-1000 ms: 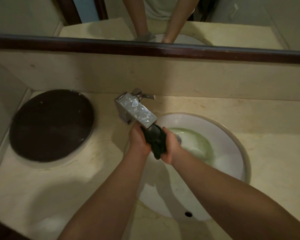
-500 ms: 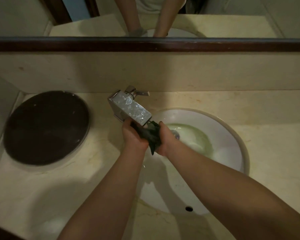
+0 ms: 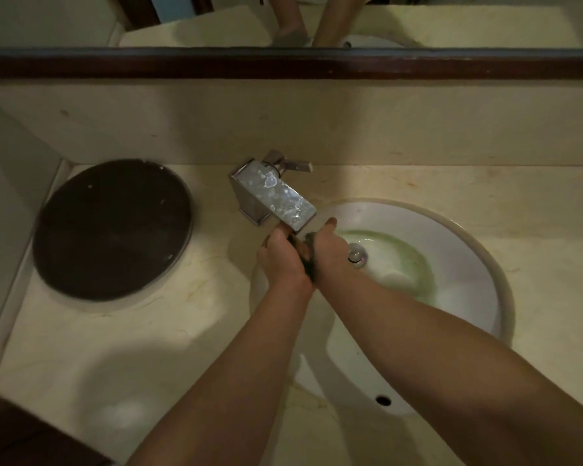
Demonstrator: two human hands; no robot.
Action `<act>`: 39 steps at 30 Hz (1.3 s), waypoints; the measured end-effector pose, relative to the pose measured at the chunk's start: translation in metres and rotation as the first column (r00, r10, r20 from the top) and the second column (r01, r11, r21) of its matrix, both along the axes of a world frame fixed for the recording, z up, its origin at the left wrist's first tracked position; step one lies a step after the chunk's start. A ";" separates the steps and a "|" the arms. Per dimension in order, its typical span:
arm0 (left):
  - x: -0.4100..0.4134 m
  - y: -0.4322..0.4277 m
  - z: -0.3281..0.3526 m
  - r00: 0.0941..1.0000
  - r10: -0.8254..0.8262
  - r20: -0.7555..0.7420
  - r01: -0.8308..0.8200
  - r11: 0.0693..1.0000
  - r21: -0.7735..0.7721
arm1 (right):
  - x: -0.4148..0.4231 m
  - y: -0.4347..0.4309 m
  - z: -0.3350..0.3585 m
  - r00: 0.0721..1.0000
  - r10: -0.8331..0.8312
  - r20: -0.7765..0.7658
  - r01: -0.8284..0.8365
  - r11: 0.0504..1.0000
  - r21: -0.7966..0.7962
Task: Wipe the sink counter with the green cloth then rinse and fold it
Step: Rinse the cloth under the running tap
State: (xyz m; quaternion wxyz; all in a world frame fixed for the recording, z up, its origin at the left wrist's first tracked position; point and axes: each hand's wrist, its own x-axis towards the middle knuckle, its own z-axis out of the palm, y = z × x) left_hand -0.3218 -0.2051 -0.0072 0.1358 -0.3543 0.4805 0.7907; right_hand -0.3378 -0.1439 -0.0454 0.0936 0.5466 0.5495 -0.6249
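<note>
Both left grip (image 3: pixel 282 260) and right grip (image 3: pixel 332 252) squeeze cloth (image 3: pixel 307 257).

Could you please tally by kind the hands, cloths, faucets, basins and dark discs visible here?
hands: 2, left hand and right hand
green cloth: 1
faucet: 1
sink basin: 1
dark round disc: 1
total: 6

Head-worn camera looks steeply down, close over the sink (image 3: pixel 468 250) and counter (image 3: pixel 148 348).
</note>
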 end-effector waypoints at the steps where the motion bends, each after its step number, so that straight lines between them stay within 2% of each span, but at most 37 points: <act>1: 0.000 0.000 0.000 1.000 0.006 -0.004 -0.006 1.000 0.015 | 0.000 0.004 0.001 0.999 0.052 -0.012 -0.050 0.994 0.093; 5: 0.004 0.005 -0.001 0.999 0.033 0.004 -0.033 0.999 0.031 | 0.001 0.016 0.003 0.981 0.195 0.024 -0.186 0.884 0.429; 7: 0.003 0.007 -0.004 0.998 0.055 0.040 -0.055 0.998 -0.012 | 0.006 0.013 -0.002 0.972 0.231 -0.050 -0.167 0.819 0.549; 9: -0.002 0.008 -0.007 0.995 0.064 0.082 -0.057 0.995 -0.085 | 0.020 -0.001 -0.005 0.932 0.319 -0.173 -0.147 0.769 0.622; 11: -0.006 0.008 -0.011 0.993 0.055 0.100 -0.045 0.993 -0.105 | 0.032 -0.008 -0.001 0.901 0.390 -0.188 -0.196 0.754 0.627; 14: 0.003 0.015 -0.001 0.997 0.032 0.069 -0.035 0.999 0.039 | 0.027 0.009 0.001 0.946 0.290 -0.146 -0.197 0.869 0.453; 16: 0.011 0.018 0.004 0.999 0.041 0.019 -0.043 0.988 0.150 | 0.016 0.026 0.000 0.984 0.150 -0.096 -0.118 0.953 0.279; 18: 0.014 0.015 0.006 0.997 0.071 0.030 -0.075 0.975 0.210 | 0.011 0.034 -0.001 0.995 -0.015 -0.097 0.021 0.998 0.059; 20: 0.011 0.009 0.005 0.991 0.112 0.074 -0.127 0.958 0.258 | 0.014 0.040 0.001 0.985 -0.148 -0.092 0.133 0.979 -0.157; 24: 0.001 0.001 0.007 0.983 0.146 0.111 -0.175 0.925 0.338 | 0.030 0.041 0.003 0.992 -0.121 -0.046 0.096 0.925 -0.367; 29: -0.005 -0.003 0.005 0.996 0.050 0.069 -0.073 0.919 0.387 | 0.039 0.029 0.008 0.980 -0.185 -0.079 0.088 0.749 -0.657; 32: -0.006 -0.005 0.005 1.000 0.020 0.023 -0.028 0.904 0.427 | 0.040 0.023 0.012 0.973 -0.196 -0.122 0.055 0.710 -0.702; 36: -0.011 -0.006 0.007 0.999 -0.010 -0.046 0.026 0.933 0.359 | 0.042 0.020 0.006 0.983 -0.133 -0.128 0.018 0.759 -0.651; 39: -0.013 -0.002 0.004 1.000 0.006 -0.023 0.000 0.964 0.264 | 0.035 0.009 -0.002 0.984 -0.138 -0.116 0.056 0.843 -0.534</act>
